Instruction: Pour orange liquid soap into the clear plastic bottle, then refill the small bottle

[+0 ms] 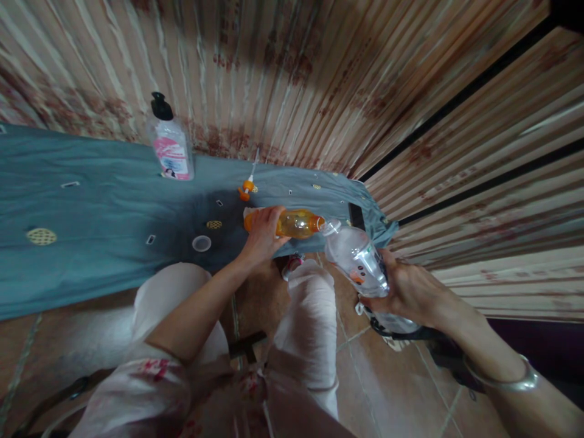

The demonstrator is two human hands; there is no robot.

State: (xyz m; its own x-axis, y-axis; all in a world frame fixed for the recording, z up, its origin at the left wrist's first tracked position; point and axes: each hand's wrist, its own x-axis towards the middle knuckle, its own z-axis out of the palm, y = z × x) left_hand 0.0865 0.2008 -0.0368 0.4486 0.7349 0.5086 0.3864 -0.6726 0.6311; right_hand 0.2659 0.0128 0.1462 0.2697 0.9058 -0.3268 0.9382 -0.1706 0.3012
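My left hand [264, 234] is wrapped round an orange see-through bottle [298, 224], which lies nearly level with its neck to the right. In my right hand [406, 289] is a large clear plastic bottle [356, 252], tilted so its neck points up and left. The two bottle mouths meet or almost meet; I cannot tell whether liquid passes between them. An orange pump top [246, 188] with a clear tube lies on the blue-green cloth [104, 213], beyond my left hand. A small round whitish cap or lid [201, 243] rests nearer to me.
A clear pump bottle [173, 149] with a black top and pink label stands at the back left. A dark flat object [356, 215] lies near the cloth's right end. Pleated curtains [274, 79] hang behind. Below are my knees and the tiled floor [360, 377].
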